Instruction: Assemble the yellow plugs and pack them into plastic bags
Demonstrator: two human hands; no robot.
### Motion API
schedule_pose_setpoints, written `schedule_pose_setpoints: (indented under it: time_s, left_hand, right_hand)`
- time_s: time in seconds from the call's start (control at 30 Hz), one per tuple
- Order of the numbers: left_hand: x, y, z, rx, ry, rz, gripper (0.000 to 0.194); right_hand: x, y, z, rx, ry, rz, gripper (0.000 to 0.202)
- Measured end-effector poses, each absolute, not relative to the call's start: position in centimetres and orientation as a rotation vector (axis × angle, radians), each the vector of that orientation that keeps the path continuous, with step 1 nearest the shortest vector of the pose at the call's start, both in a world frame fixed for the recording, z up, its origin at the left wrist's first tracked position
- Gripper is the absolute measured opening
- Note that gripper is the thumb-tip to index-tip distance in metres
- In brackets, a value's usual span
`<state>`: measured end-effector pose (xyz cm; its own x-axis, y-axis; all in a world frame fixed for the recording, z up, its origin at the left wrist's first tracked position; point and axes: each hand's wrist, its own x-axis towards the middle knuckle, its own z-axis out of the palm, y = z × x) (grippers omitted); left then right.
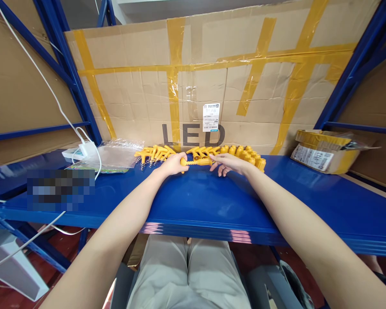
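Observation:
Between my hands, just above the blue shelf top, a yellow plastic piece (197,162) lies level, with a thin ridged shaft and a thicker cylinder at its right end. My left hand (173,164) is closed round its left end. At the cylinder, my right hand (227,163) pinches with thumb and forefinger, its other fingers loosely spread. Behind my left hand lie several yellow branched pieces (156,152) with small metal clasps. More yellow branched pieces (203,151) sit behind the held one. Several yellow cylinders (244,152) stand grouped behind my right hand.
A large taped cardboard box (141,98) walls off the back of the blue shelf (206,201). On the left are a white plug adapter (87,149) with cables, a plastic bag (119,154) and a blurred dark object (61,189). A small open carton (321,152) stands right.

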<state>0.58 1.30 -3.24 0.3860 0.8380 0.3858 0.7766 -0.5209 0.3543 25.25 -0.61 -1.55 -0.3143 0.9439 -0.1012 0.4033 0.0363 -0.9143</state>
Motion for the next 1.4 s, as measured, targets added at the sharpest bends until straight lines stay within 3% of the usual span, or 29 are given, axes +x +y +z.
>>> schedule_pose_setpoints:
  time_s: [1.4]
  left_hand:
    - [0.70, 1.39, -3.43, 2.570, 1.532, 0.787, 0.031]
  right_hand:
    - [24.60, -0.94, -1.76, -1.300, -1.755, 1.255, 0.034]
